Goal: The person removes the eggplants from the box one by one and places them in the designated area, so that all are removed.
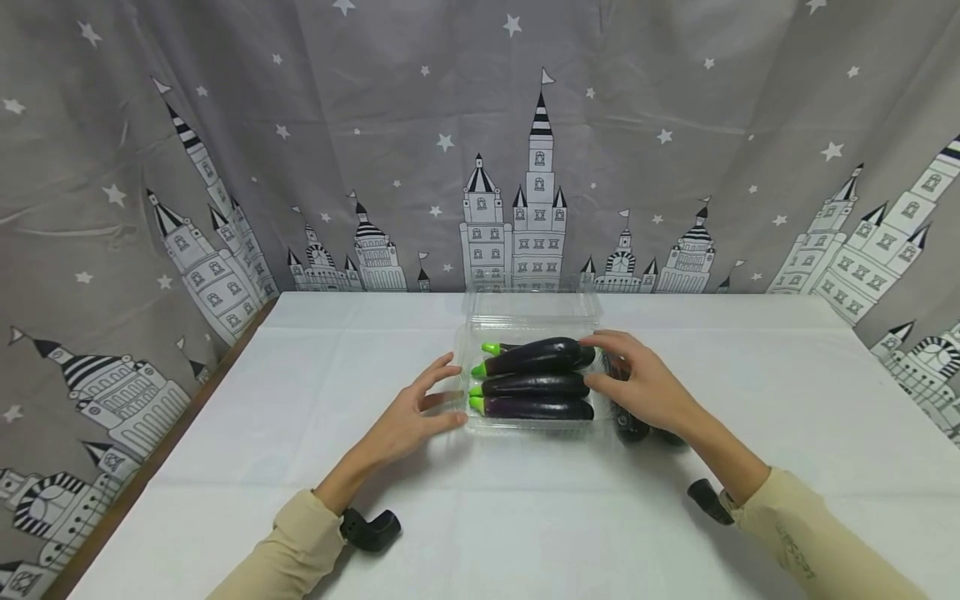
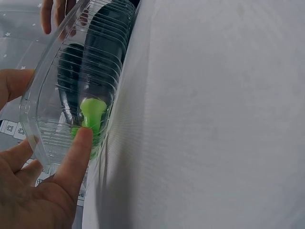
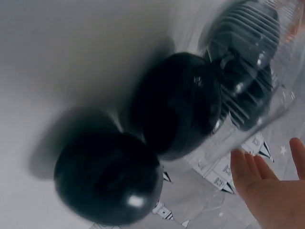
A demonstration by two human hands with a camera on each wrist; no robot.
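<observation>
A clear plastic clamshell box [image 1: 480,423] holds several dark eggplants [image 1: 534,386] with bright green stem ends pointing left; one lies on top of the others. At the box's left side is my left hand [image 1: 408,417], fingers spread. In the left wrist view its thumb and fingers reach around the clear wall, one fingertip over a green stem [image 2: 93,109]. My right hand [image 1: 648,383] hovers at the right side, fingertips by the eggplants' blunt ends; contact is hard to tell. Beneath it, outside the box, lie two more eggplants [image 3: 109,176], partly hidden in the head view.
The box's lid [image 1: 532,307] stands raised at the back, towards a grey curtain [image 1: 390,125] printed with castles and stars. A white cloth covers the table [image 1: 525,517]. Black wrist devices [image 1: 371,531] sit near both cuffs.
</observation>
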